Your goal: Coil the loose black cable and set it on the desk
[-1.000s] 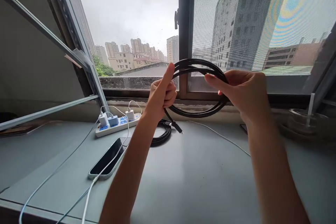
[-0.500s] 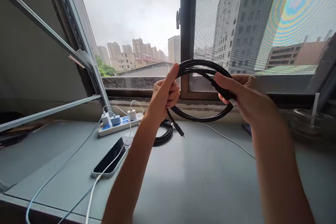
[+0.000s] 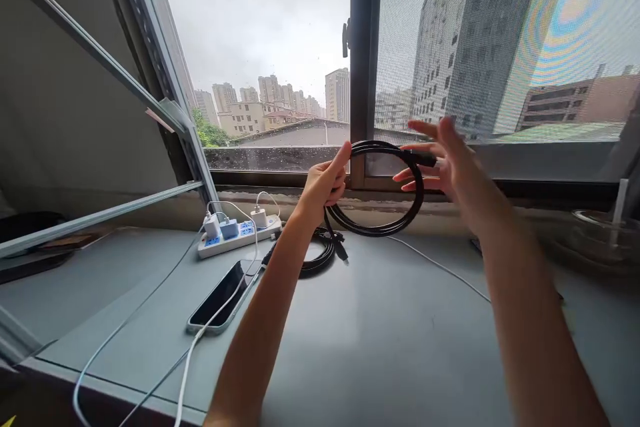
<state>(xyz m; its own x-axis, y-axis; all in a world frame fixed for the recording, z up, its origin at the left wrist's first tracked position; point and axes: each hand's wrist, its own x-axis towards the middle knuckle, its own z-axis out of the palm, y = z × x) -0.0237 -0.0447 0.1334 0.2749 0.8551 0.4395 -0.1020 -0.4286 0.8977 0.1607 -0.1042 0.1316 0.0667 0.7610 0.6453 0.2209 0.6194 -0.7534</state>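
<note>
A black cable coil (image 3: 395, 222) hangs in the air in front of the window. My left hand (image 3: 325, 183) is closed round the coil's left side, thumb pointing up along it. One cable end with a plug (image 3: 342, 251) dangles below that hand. My right hand (image 3: 445, 163) is at the coil's right side with fingers spread and stretched out; the cable's other black end lies against its fingers, not gripped.
On the grey desk (image 3: 390, 333) lie a second black cable bundle (image 3: 315, 259), a white power strip with chargers (image 3: 239, 232), a phone (image 3: 220, 297) with white cables (image 3: 125, 327), and a clear glass dish (image 3: 605, 240) at right. The window frame (image 3: 361, 67) stands behind.
My right hand has let go of the coil and spread its fingers. The coil looks smaller and both hands have moved farther from me toward the window.
</note>
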